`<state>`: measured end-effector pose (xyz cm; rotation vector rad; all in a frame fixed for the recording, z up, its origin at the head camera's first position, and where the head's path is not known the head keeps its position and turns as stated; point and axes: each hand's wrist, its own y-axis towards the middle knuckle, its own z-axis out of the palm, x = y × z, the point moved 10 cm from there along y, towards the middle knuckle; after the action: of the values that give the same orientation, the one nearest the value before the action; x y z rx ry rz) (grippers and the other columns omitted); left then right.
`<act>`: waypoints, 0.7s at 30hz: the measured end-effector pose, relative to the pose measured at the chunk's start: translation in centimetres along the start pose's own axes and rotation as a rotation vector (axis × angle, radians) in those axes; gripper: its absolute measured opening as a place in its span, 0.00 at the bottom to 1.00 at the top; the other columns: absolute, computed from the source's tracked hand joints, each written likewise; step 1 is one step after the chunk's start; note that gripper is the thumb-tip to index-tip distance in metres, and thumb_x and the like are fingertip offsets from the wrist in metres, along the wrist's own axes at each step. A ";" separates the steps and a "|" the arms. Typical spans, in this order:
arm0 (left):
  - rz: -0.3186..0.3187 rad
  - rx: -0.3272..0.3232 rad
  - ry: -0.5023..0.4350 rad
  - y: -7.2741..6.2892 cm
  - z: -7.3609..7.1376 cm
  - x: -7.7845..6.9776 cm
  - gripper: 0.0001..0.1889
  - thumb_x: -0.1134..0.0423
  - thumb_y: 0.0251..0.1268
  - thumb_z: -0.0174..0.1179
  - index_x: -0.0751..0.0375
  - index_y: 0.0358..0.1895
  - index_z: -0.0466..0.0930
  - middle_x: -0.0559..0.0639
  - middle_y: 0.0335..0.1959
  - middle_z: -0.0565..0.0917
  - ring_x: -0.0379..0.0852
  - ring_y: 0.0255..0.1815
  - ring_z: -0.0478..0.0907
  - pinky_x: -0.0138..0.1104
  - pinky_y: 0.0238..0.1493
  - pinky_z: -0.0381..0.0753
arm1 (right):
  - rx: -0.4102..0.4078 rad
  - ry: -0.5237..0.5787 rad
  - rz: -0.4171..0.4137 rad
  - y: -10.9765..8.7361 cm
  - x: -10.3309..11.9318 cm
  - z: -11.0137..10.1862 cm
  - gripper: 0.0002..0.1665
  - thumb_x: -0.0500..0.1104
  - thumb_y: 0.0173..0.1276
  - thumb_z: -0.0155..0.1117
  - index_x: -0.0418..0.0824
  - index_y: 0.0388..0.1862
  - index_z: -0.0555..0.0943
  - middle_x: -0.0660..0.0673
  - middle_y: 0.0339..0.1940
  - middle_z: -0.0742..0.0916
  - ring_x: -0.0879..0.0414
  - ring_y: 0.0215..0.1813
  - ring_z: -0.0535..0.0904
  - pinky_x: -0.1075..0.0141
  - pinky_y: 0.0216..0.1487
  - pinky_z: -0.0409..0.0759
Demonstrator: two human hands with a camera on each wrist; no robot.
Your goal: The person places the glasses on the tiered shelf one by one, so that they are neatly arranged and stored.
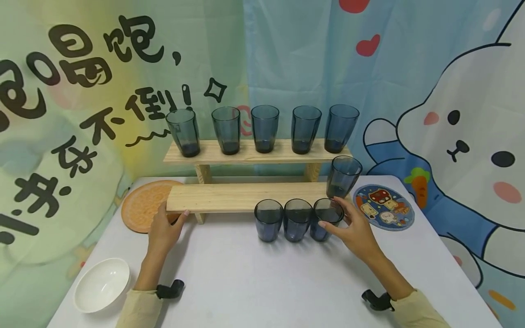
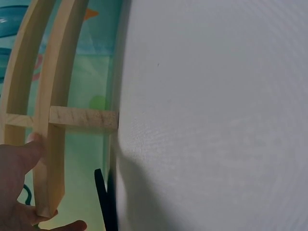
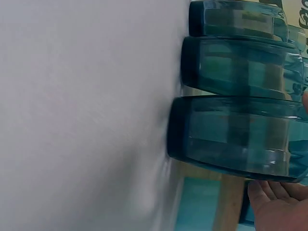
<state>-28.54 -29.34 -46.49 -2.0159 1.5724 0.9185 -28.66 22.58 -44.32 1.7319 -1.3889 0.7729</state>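
held glass (image 1: 324, 213): upright on the desk (image 1: 246, 282), in front of the wooden rack (image 1: 221, 197) near its right end.
right hand (image 1: 357, 233): to the right of this glass, in front of the rack; its fingers pinch the glass, thumb on the near side.
left hand (image 1: 165, 231): at the left end of the rack's lower plank; its fingers grip that end, with the thumb at the front edge.
two neighbouring glasses (image 1: 283, 221): in a row with the held one, in front of the rack, all upright.
lower-plank glass (image 1: 344, 175): upright at the rack's right end, behind the right hand.
upper-plank glasses (image 1: 265, 130): five, spaced along the rack's top.
orange mat (image 1: 141, 205): round, on the desk by the rack's left end.
blue mat (image 1: 385, 207): round, with cartoon figures, just beyond the rack's right end.
white bowl (image 1: 102, 284): in front of the rack, off to its left.
printed curtain (image 1: 287, 54): behind the rack.
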 end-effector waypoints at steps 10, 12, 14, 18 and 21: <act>0.006 0.010 0.006 -0.1 0.1 -0.2 0.44 0.46 0.79 0.60 0.74 0.81 0.52 0.79 0.75 0.66 0.76 0.78 0.61 0.66 0.76 0.60 | -0.014 0.024 0.003 -0.2 -0.7 0.2 0.51 0.53 0.67 0.79 0.37 0.81 0.65 0.34 0.79 0.72 0.37 0.81 0.68 0.53 0.76 0.66; 0.005 0.011 0.010 -0.1 0.1 -0.2 0.44 0.46 0.79 0.60 0.74 0.81 0.52 0.79 0.75 0.66 0.76 0.78 0.61 0.66 0.76 0.60 | -0.015 0.030 0.001 -0.2 -0.7 0.3 0.51 0.52 0.67 0.79 0.37 0.81 0.65 0.33 0.79 0.72 0.37 0.80 0.68 0.54 0.76 0.66; 0.005 0.011 0.009 -0.1 0.1 -0.2 0.44 0.46 0.80 0.60 0.74 0.81 0.51 0.79 0.75 0.66 0.76 0.78 0.61 0.66 0.76 0.60 | -0.014 0.038 0.002 -0.2 -0.7 0.4 0.51 0.52 0.67 0.79 0.37 0.81 0.65 0.33 0.79 0.72 0.37 0.80 0.68 0.55 0.76 0.65; 0.006 0.012 0.009 0.0 0.1 -0.1 0.44 0.46 0.80 0.60 0.75 0.81 0.51 0.80 0.75 0.65 0.76 0.78 0.61 0.66 0.76 0.60 | -0.018 0.045 0.001 -0.1 -0.9 0.4 0.52 0.51 0.67 0.80 0.36 0.81 0.65 0.33 0.80 0.72 0.37 0.81 0.68 0.59 0.75 0.65; 0.007 0.011 0.005 0.0 0.1 -0.1 0.44 0.46 0.80 0.60 0.75 0.81 0.51 0.80 0.75 0.65 0.76 0.78 0.61 0.67 0.76 0.60 | -0.022 0.052 0.000 -0.1 -0.9 0.5 0.52 0.51 0.67 0.80 0.35 0.81 0.65 0.32 0.79 0.72 0.36 0.80 0.68 0.63 0.75 0.66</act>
<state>-28.57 -29.17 -46.52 -2.0086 1.5848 0.9061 -28.75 22.66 -45.33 1.6837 -1.3574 0.7946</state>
